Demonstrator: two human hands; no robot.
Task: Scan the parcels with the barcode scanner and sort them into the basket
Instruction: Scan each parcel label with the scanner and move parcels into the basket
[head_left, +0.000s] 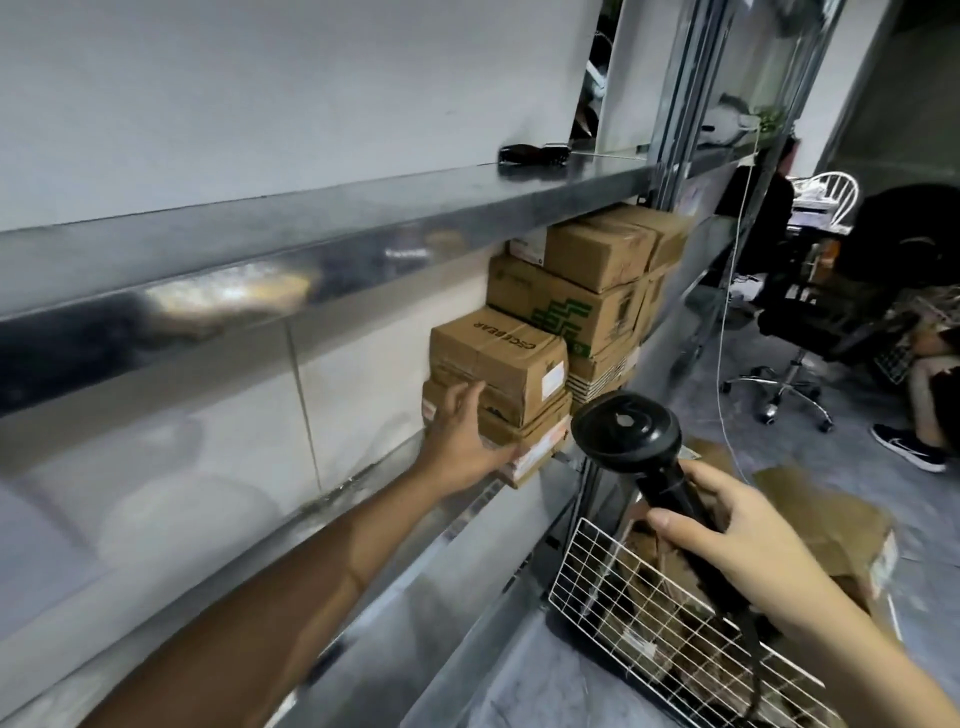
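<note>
Steel shelving (322, 228) runs across the left, w/ a dark gadget (169, 155)... no, that sits further along: the dark gadget (519, 155) lies on the top shelf. L hand (465, 426) reaches in on the lower shelf. Its fingers are nearly straight and close together, laid on the left face of the parcel stack, w/ the thumb apart along the front of the flat btm parcel (535, 441). On that parcel sits a small taped carton (498, 358), white label facing out. Behind it are a green-printed carton (561, 306) and more cardboard boxes (597, 249) up to the shelf above. Just right of the stack is the barcode scanner (626, 431), head up and level w/ the btm parcel, not touching it. Below is a white wire basket (597, 582) on the floor w/ cardboard parcels inside; can't tell how many. R hand (748, 525) is above the basket, fingers and thumb wrapped round the scanner's handle, cable trailing down past the wrist. Flattened cardboard (831, 519) lies on the floor beside the basket. Far right bkgd: office chair (795, 332) and a seated person's shoe (909, 447).
</note>
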